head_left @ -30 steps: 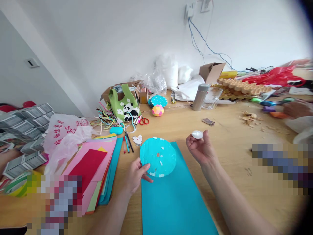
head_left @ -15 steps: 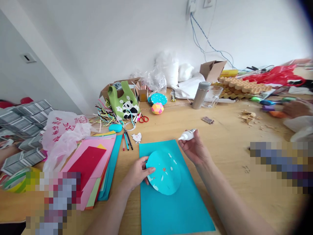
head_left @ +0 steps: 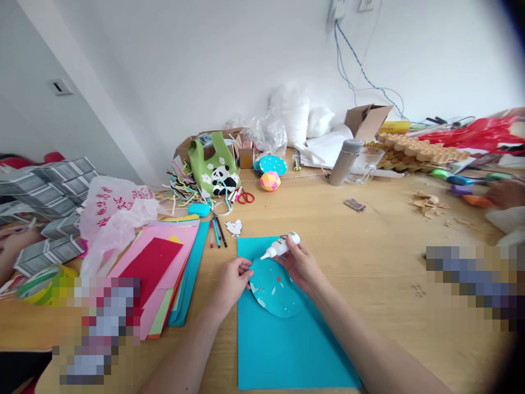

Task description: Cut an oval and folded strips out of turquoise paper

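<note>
A round blue paper disc (head_left: 274,298) with small pale patches is pinched at its left edge by my left hand (head_left: 233,284). Under it lies a larger blue sheet (head_left: 279,355) on the table. My right hand (head_left: 302,267) is closed round a white glue bottle (head_left: 279,246), its nozzle tilted down to the left over the disc's upper edge. Whether the nozzle touches the paper I cannot tell. Beyond the sheet sit a small white paper cutout (head_left: 234,227) and several pens (head_left: 217,232).
Stacked coloured paper (head_left: 158,268) lies left. Farther back are red-handled scissors (head_left: 246,197), a panda bag (head_left: 215,169), a patterned ball (head_left: 270,181), another blue disc (head_left: 271,164) and a grey flask (head_left: 345,162). A co-worker's hand (head_left: 502,194) is at the right.
My right hand has brought the glue bottle left and down over the disc's top edge. My left hand's grip has shifted up along the disc's left rim. The view has turned slightly left.
</note>
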`<action>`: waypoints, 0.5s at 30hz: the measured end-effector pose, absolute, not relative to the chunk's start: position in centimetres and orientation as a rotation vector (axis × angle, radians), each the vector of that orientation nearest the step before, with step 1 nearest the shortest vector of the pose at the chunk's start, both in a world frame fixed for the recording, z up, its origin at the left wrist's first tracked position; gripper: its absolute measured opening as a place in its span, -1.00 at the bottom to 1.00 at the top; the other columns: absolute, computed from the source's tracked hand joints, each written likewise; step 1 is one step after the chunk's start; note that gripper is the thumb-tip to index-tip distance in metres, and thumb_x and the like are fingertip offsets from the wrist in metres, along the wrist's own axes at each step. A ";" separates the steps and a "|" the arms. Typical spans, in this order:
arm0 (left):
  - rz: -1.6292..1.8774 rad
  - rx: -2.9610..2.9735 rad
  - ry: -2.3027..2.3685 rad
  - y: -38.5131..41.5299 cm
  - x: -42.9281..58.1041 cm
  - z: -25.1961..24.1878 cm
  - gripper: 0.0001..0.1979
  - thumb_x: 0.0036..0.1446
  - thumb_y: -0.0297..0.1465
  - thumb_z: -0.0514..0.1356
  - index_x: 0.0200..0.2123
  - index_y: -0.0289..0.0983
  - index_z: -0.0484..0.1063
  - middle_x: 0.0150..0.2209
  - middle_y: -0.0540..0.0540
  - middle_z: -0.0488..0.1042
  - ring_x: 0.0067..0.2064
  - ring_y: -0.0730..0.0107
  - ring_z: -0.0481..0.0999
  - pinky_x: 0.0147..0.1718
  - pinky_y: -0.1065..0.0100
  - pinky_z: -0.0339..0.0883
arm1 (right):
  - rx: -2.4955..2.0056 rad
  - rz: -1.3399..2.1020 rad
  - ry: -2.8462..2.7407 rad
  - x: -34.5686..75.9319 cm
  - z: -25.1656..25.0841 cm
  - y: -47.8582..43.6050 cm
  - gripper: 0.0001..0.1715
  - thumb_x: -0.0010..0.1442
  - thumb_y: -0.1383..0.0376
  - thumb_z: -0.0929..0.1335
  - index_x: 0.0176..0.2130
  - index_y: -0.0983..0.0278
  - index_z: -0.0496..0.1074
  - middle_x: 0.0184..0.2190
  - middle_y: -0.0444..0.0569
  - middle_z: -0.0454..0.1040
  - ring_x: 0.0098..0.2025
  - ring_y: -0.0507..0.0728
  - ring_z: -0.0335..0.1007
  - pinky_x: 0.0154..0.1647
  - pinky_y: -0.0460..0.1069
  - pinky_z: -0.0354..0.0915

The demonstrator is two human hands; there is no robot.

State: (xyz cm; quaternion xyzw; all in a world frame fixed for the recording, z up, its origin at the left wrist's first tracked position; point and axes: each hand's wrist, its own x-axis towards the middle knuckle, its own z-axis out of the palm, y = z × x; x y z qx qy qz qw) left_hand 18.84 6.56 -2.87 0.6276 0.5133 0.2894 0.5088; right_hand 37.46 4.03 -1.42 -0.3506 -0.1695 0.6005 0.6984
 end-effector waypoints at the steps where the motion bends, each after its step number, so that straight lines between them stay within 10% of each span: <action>1: 0.698 1.527 1.251 6.5 18.9 -3.0 -0.82 -0.02 -0.42 0.24 -0.29 -0.33 0.46 -0.43 -0.04 0.46 -0.51 0.39 0.48 -0.60 0.40 0.36 | -0.789 1.325 -0.389 37.1 -1.5 4.2 -0.57 -0.11 0.07 0.56 -0.33 0.27 0.47 -0.42 -0.13 0.51 -0.36 0.04 0.45 -0.28 -0.01 0.49; 15: 0.618 2.003 1.419 5.3 18.9 -1.4 -0.85 0.13 -0.59 0.11 -0.42 -0.24 0.37 -0.41 -0.03 0.47 -0.30 0.33 0.45 -0.31 0.37 0.17 | -0.804 1.206 -0.390 36.2 -3.9 4.9 -0.59 -0.09 0.06 0.54 -0.36 0.23 0.41 -0.42 -0.17 0.50 -0.32 0.04 0.45 -0.23 -0.03 0.44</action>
